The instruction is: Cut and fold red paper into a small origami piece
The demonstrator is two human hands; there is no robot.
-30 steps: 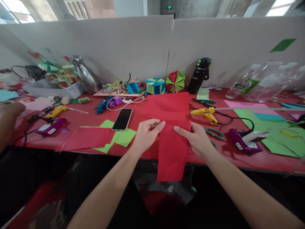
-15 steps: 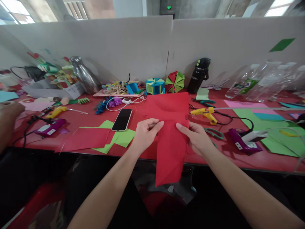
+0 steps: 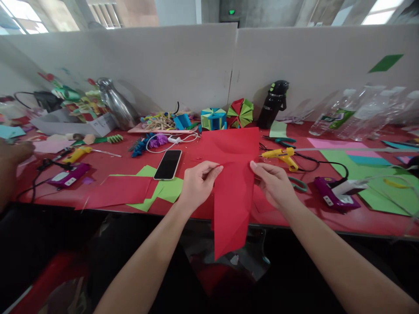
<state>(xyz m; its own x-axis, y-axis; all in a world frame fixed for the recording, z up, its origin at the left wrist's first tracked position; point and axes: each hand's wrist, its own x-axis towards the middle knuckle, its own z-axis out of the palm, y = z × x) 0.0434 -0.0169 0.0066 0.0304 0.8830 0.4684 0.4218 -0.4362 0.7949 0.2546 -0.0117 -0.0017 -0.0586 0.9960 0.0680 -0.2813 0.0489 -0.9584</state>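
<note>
A long sheet of red paper (image 3: 233,196) stretches between my hands at the table's front edge. Its upper part rests over the red table, and its lower end hangs below the edge with a slanted corner. My left hand (image 3: 200,181) pinches the paper's left edge between thumb and fingers. On the opposite edge, my right hand (image 3: 271,181) pinches it the same way. Left of my left hand lies a phone (image 3: 168,165) on green paper sheets (image 3: 172,188), beside a red sheet (image 3: 119,190). Green-handled scissors (image 3: 298,184) lie just beyond my right hand.
Yellow glue guns (image 3: 279,155) and purple power strips (image 3: 337,195) with cords lie on both sides. Behind stand folded-paper models (image 3: 213,118), a black bottle (image 3: 273,104), a steel flask (image 3: 116,102) and plastic bottles (image 3: 360,113). Another person's hand (image 3: 15,157) is at far left.
My right hand has shifted slightly right along the paper's edge. The paper's hanging end has turned a little, its lower tip slightly lower. My left hand has moved slightly left.
</note>
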